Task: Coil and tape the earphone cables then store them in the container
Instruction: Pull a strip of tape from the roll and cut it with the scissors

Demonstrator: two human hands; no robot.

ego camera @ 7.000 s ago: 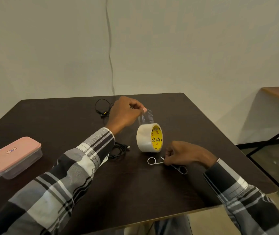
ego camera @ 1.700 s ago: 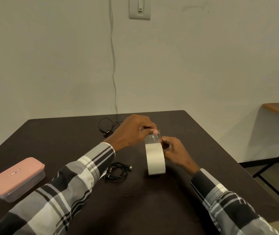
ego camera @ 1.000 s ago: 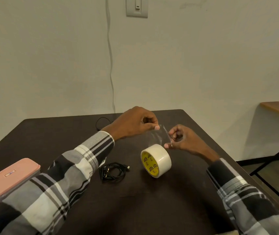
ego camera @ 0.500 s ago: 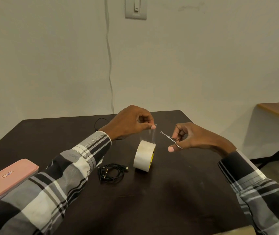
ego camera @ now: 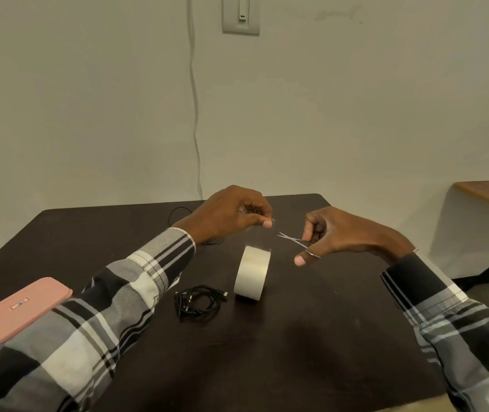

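Left hand (ego camera: 231, 217) pinches the clear tape strip (ego camera: 259, 237) taut above the white tape roll (ego camera: 251, 272); right hand (ego camera: 337, 234) grips small steel scissors (ego camera: 292, 239), best cutting squarely just above the roll

A dark brown table (ego camera: 311, 337) with four things on it.

A roll of clear tape (ego camera: 250, 273) stands on its edge near the middle of the table. Just beside it, on the left, lies a coiled black cable (ego camera: 198, 301). A second black cable (ego camera: 178, 211) lies loose near the far edge, partly hidden behind a hand. A container with a pink lid (ego camera: 14, 310) sits at the left side, well apart from the tape.
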